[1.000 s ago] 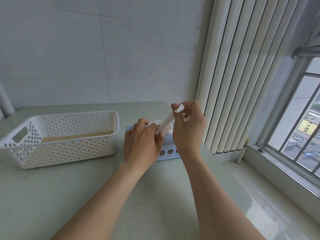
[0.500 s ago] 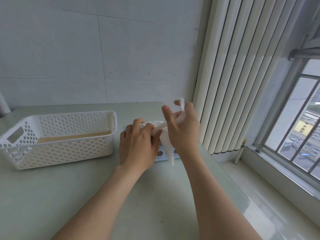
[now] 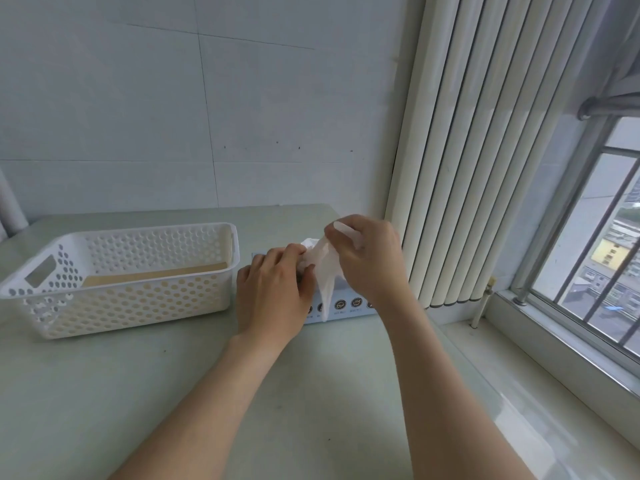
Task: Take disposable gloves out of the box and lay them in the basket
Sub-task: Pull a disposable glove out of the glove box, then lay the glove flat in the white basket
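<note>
Right hand [image 3: 370, 261] pinches a disposable glove [image 3: 325, 271], now hanging slack instead of taut, seemingly clear of the box [image 3: 346, 308] the left hand [image 3: 273, 292] holds; basket [image 3: 138, 233] next.

Thin white glove [image 3: 323, 271] dangling above box [image 3: 346, 308], beside white basket [image 3: 138, 271].

Both forearms reach forward; the left hand [image 3: 273, 289] lies knuckles-up, fingers curled, and the right hand [image 3: 370, 258] seems to pinch.
</note>
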Action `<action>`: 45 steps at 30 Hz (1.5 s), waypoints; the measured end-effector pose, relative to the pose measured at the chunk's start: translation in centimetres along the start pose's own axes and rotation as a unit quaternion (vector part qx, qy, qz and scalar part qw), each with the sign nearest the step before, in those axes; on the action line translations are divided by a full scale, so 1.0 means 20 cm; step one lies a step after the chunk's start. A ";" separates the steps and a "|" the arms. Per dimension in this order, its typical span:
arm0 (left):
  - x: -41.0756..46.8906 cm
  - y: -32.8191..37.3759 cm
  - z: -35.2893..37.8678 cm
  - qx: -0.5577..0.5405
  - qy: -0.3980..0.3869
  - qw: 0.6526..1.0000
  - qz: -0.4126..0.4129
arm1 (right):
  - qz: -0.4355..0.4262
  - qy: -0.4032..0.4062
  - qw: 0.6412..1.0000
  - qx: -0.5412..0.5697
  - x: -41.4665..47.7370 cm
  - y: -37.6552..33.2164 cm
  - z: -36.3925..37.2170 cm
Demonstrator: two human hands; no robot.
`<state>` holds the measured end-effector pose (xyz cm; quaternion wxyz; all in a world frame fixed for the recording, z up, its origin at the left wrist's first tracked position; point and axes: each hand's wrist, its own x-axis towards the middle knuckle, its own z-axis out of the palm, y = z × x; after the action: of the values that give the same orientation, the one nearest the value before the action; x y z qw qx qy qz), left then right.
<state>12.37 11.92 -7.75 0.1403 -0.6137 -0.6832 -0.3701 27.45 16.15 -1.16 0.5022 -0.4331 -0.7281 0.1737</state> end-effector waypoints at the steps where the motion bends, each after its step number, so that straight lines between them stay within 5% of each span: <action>1: 0.00 0.00 0.00 0.001 -0.001 1.000 -0.002 | -0.011 0.020 1.000 0.003 0.00 0.00 0.02; 6: 0.00 0.00 0.00 0.028 -0.020 0.999 -0.005 | 0.000 0.105 0.992 0.072 -0.01 0.00 0.05; 12: -0.02 -0.01 0.03 0.055 -0.017 0.998 0.004 | 0.071 0.099 0.980 0.159 -0.02 -0.02 0.03; 19: 0.00 0.01 -0.01 -0.016 -0.028 0.993 0.112 | 0.169 -0.072 0.976 0.114 -0.02 0.02 0.00; 24: 0.00 0.01 -0.01 -0.037 -0.031 0.994 0.096 | 0.134 0.057 0.979 0.144 -0.01 0.03 -0.02; 31: -0.01 0.00 0.00 -0.036 -0.025 0.991 0.130 | 0.136 0.181 0.925 0.304 -0.02 -0.07 -0.06; 38: 0.02 0.09 -0.19 -0.317 0.070 0.946 0.006 | 0.160 0.102 0.914 0.358 -0.05 -0.12 0.01; 45: 0.03 0.02 -0.37 -0.325 0.074 0.943 0.023 | 0.126 -0.020 0.929 0.346 -0.13 -0.22 0.11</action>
<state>10.58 7.36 -2.14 -0.0082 -0.6126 -0.4990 -0.6129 23.81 11.94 -0.69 0.5800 -0.3172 -0.5720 0.4856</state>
